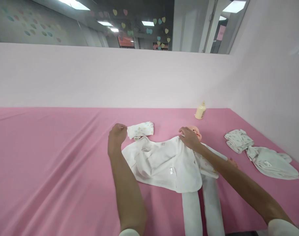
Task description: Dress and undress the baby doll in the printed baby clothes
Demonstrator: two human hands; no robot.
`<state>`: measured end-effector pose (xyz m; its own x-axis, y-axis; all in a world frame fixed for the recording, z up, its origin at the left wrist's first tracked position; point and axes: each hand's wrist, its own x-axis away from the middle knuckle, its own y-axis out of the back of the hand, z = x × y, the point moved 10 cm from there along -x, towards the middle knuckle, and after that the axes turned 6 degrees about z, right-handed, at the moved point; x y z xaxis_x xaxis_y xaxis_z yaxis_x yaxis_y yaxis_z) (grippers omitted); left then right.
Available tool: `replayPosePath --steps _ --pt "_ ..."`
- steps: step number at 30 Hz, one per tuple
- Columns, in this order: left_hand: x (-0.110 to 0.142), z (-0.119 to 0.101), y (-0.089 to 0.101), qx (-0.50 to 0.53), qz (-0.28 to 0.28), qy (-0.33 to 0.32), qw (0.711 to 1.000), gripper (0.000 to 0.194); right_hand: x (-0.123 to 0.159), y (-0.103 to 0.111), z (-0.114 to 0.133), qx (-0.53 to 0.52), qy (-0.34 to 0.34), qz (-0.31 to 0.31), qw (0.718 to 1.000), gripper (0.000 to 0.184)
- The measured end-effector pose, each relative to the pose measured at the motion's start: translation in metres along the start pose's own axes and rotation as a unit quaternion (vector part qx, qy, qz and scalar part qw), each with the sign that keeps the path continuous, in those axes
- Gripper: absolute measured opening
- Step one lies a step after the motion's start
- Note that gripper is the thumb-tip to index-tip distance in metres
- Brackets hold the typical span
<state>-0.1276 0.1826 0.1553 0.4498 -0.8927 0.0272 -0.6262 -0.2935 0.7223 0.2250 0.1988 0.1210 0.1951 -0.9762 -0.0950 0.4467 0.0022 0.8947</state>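
Observation:
A white baby garment [161, 164] lies spread on the pink sheet [53, 157], partly over a baby doll [197, 132] whose white-clad legs [201, 209] reach toward me. My left hand [117, 136] is closed at the garment's left shoulder, beside a small folded printed cloth [141, 129]. My right hand [189, 137] pinches the garment's right shoulder next to the doll's head. Most of the doll's body is hidden by the garment and my right arm.
A cream bottle [200, 111] stands at the back near the pale wall. At the right lie a folded printed cloth [238, 140] and a crumpled white garment [271, 162]. The wall closes the right side.

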Motion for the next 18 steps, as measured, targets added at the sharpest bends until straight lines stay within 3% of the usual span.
replayPosePath --steps 6,12,15,18 --pt "0.049 -0.079 -0.008 0.057 0.064 -0.158 0.984 0.032 0.057 0.011 -0.038 -0.071 -0.047 -0.021 0.996 0.027" --pt "0.123 -0.157 -0.049 0.010 0.162 -0.325 0.932 0.035 0.140 0.027 -0.103 -0.198 -0.149 -0.050 0.967 0.032" --pt "0.161 -0.180 -0.087 -0.059 0.224 -0.381 0.895 0.030 0.166 0.010 -0.132 -0.356 -0.190 -0.016 0.915 0.036" --pt "0.188 -0.180 -0.133 -0.164 0.256 -0.384 0.872 0.030 0.173 -0.016 -0.142 -0.540 -0.207 0.021 0.816 0.035"
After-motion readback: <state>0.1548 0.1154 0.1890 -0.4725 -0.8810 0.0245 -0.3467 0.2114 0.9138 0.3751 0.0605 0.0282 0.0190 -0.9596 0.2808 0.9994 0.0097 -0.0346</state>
